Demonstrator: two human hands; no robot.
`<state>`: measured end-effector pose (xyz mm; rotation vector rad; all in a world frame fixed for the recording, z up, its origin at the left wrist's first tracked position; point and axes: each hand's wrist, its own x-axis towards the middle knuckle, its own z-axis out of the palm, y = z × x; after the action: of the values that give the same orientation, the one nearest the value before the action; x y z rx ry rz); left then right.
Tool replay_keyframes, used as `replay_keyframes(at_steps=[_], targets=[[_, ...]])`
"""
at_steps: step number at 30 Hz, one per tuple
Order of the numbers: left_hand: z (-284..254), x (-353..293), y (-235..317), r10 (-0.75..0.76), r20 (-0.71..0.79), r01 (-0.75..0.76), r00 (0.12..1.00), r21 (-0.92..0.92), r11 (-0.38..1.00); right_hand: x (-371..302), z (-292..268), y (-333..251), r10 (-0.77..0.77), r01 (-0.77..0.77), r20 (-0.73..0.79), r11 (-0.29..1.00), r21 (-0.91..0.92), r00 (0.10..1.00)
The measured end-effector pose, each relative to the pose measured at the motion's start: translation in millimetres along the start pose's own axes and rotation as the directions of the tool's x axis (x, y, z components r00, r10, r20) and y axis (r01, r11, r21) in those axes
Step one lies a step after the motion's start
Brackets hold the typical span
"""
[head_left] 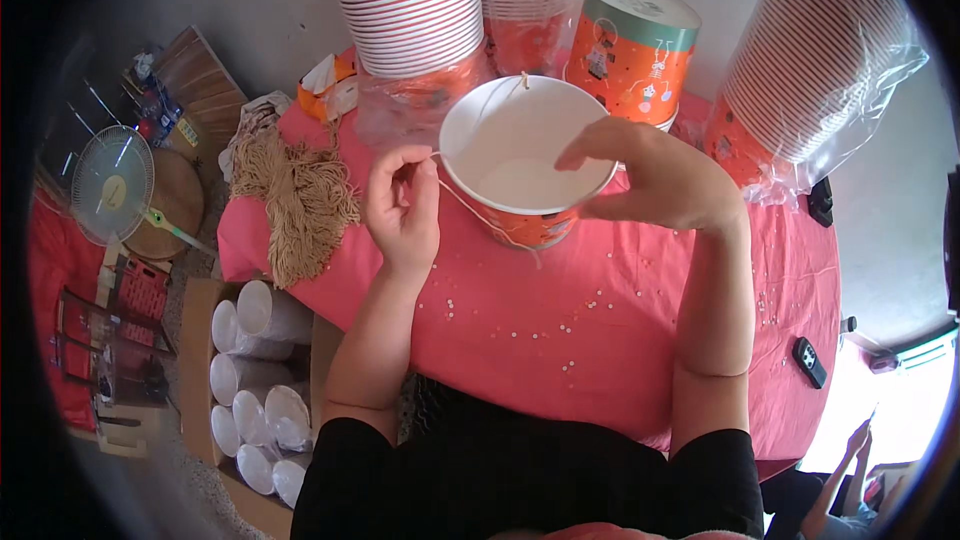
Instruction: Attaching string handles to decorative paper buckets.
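Observation:
A paper bucket [553,233], white inside with an orange printed outside, stands on the pink-covered table before me. My left hand [405,205] is closed in a pinch on a thin beige cord [462,202] at the bucket's left rim. That cord runs down across the bucket's front, and a short end with a knot [525,81] shows at the far rim. My right hand [665,175] straddles the right rim, fingers curved over the opening and thumb near the outer wall, apart from each other. Whether it presses on the rim is hard to see.
Stacked buckets in plastic [405,10] rise behind, with another wrapped stack [800,70] at right. An upturned orange bucket [635,50] stands between. A bundle of beige cords [300,205] hangs over the left edge, above a carton [200,380] of white rolled pieces. A remote [809,362] lies right.

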<state>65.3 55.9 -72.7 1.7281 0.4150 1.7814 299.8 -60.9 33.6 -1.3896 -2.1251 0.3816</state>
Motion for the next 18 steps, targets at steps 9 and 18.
replay_keyframes(at_steps=[9,18], targets=[[6,0,-17,-0.015,0.039,0.014,0.999,0.004,1.0,20,19,18,-0.025,0.015,0.218,0.999,0.046,0.976],[16,-8,-7,0.203,0.129,-0.22,0.971,0.133,0.966,22,24,14,-0.098,0.077,0.068,0.96,0.268,0.993]])
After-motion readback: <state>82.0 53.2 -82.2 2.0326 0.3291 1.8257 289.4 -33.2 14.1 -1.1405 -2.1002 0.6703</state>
